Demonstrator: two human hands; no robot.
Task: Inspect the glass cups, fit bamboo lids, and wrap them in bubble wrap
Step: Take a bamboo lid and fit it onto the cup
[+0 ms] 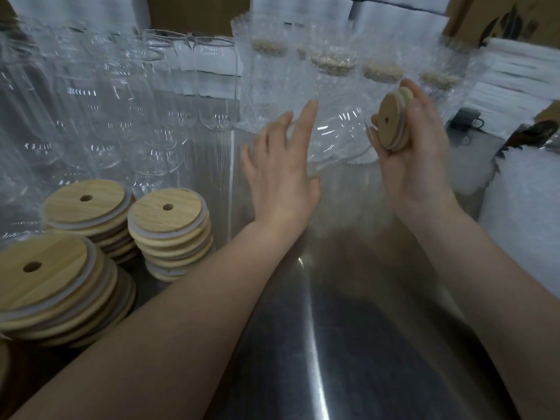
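steel table [333, 328] under my forearms | clear glass cup [341, 131] just beyond left fingertips, between my hands, axis unclear | left hand [281, 177] spread, empty, seems nearer the cup | right hand [415, 153] grips bamboo lid [391, 119] on edge, facing the cup

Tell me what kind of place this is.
Probably a packing station in a warehouse or workshop: rows of bare glass cups, stacks of bamboo lids and bubble-wrapped cups crowd a steel table, with cardboard boxes behind.
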